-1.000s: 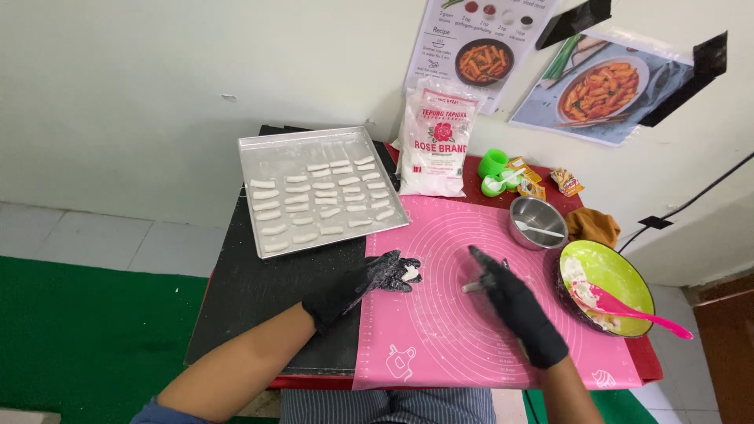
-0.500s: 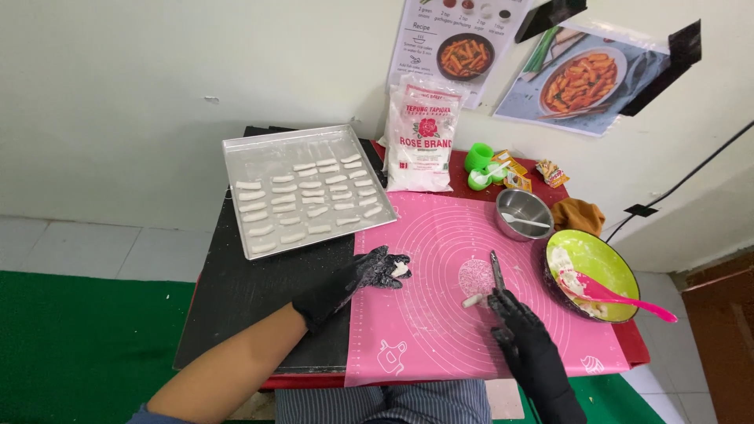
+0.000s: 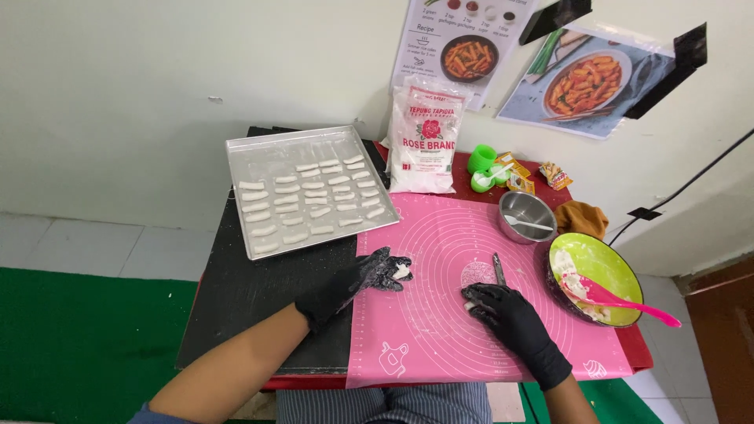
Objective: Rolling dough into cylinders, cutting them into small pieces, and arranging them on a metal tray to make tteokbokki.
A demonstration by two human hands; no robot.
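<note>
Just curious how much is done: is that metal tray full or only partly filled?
Partly filled: the metal tray holds rows of white dough pieces, with bare metal along its top.

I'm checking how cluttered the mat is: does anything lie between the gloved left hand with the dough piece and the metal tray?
Nothing visible: only bare pink silicone mat separates the black-gloved left hand, holding a white dough piece, from the rectangular metal tray.

A makeshift home cooking corner — a pink baking mat (image 3: 471, 306) covering a small table, a flour bag (image 3: 424, 141) leaning against the wall, recipe posters (image 3: 463, 47) hanging above.
</note>
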